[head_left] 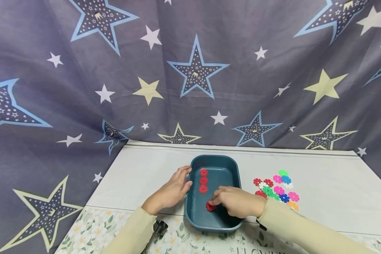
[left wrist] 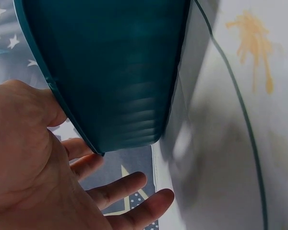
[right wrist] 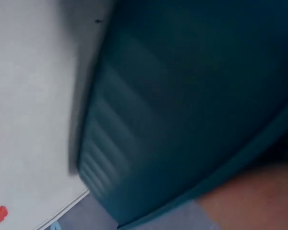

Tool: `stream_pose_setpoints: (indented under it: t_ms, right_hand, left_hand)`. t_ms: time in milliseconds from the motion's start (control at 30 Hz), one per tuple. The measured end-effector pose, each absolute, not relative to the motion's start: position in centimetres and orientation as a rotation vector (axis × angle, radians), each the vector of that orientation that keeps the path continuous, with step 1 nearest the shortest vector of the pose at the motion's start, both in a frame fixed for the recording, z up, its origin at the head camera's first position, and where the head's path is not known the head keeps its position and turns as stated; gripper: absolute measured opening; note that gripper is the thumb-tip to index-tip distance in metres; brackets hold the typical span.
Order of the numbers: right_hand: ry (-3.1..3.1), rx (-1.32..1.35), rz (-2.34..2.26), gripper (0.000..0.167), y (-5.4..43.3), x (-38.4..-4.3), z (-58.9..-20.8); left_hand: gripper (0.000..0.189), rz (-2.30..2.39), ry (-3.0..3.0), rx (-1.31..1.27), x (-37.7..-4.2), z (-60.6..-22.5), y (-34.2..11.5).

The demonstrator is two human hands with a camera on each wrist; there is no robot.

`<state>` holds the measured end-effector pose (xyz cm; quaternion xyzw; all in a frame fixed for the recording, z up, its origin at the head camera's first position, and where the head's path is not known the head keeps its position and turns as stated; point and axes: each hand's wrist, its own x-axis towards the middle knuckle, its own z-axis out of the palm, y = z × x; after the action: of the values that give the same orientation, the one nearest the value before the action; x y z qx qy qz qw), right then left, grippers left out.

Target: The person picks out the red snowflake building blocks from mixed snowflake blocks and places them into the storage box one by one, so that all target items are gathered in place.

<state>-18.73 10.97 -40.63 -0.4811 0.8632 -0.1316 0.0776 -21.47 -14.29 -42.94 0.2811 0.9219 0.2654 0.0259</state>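
In the head view a dark teal tray [head_left: 214,225] stands on the table, with three red notched plastic discs [head_left: 203,180] in a column along its left side. My right hand [head_left: 233,201] reaches over the tray's right wall and pinches a red notched disc [head_left: 210,207] at the tray floor, below that column. My left hand [head_left: 173,188] rests at the tray's left rim. Its thumb and two fingertips touch the rim, while the other fingers [left wrist: 144,201] extend loosely in the left wrist view. The right wrist view shows the tray's outer wall [right wrist: 134,120]; the pinch is hidden there.
Right of the tray lies a loose pile of notched discs [head_left: 276,188] in several colours, some overlapping. The table cover [head_left: 152,158] is white with a flowered front strip. A star-patterned curtain [head_left: 241,88] hangs behind the table.
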Motion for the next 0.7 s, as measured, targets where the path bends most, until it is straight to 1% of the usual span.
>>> stream_pose_setpoints:
  t_ms: [200, 367, 700]
  right_hand:
    - [2.601, -1.366, -0.212, 0.045, 9.9, -18.6, -40.4]
    - [2.631, -1.307, -0.088, 0.051, 9.0, -18.6, -40.5]
    - [2.658, -1.256, -0.161, 0.049, 8.6, -18.9, -41.0]
  left_hand:
    - [0.048, 0.824, 2.835, 0.851, -21.6, -43.2, -14.1]
    - [0.049, 0.834, 2.818, 0.846, -21.6, -43.1, -14.3]
    - [0.049, 0.855, 2.804, 0.829, -21.4, -43.0, -14.2]
